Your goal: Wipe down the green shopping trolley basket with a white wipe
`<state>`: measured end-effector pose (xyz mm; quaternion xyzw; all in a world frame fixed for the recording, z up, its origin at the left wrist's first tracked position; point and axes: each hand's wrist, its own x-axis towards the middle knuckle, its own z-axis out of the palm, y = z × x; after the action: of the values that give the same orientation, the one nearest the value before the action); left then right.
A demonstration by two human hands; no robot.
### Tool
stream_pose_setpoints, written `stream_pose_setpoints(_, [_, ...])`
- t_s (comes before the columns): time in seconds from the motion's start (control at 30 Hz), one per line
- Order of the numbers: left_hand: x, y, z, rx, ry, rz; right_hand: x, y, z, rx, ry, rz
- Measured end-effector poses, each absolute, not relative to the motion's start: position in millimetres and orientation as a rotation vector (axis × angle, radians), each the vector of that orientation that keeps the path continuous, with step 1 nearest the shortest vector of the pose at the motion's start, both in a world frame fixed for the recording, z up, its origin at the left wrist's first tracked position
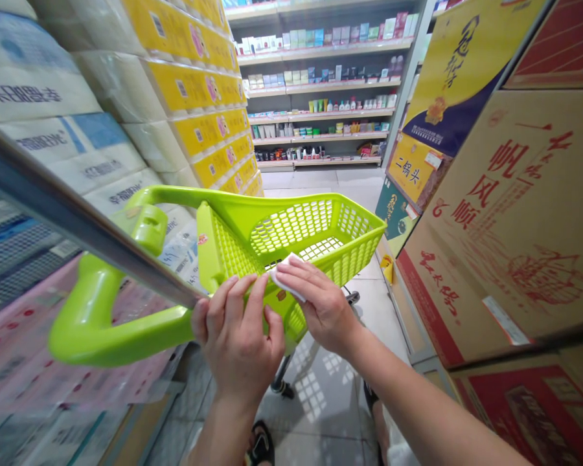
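Observation:
A lime-green plastic shopping cart (315, 210) with lattice sides stands in front of me, its handle loop at the left. My left hand (243, 330) is closed over the cart's near rim, fingers curled across the top edge. Beside it, my right hand (315, 298) presses a folded white cloth or tissue (291, 275) against the same rim, fingers together over it. A grey metal pole (92, 220) slants from the upper left down to the outer fingers of my left hand; whether they touch it I cannot tell.
Wrapped paper packs, some yellow (184, 84) and some white (24, 84), are stacked at the left. Cardboard cartons (515, 213) form a wall close on the right. Shelves (320, 116) of small bottles and boxes stand at the back, beyond a tiled floor (315, 401).

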<state>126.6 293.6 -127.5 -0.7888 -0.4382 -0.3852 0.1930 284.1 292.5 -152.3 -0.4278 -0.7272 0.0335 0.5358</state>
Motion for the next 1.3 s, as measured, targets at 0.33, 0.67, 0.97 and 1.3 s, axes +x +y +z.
stream_pose_setpoints(0.33, [127.7, 293.1, -127.0, -2.204, -1.235, -1.107, 295.3, 300.4, -160.6, -1.164, -1.63, 0.053])
stream_pose_setpoints(0.67, [129.4, 291.9, -125.0, -2.206, -1.259, -1.147, 315.8, 312.3, -172.1, -1.38, -1.45, -0.025])
stream_pose_setpoints(0.97, [125.0, 293.2, -126.1, -2.158, -1.265, -1.161, 312.4, 307.3, -167.1, -1.329, -1.556, -0.046])
stream_pose_setpoints(1.3, [129.5, 289.4, -124.6, -2.096, -1.274, -1.249, 285.8, 294.2, -154.7, -1.092, -1.679, 0.062])
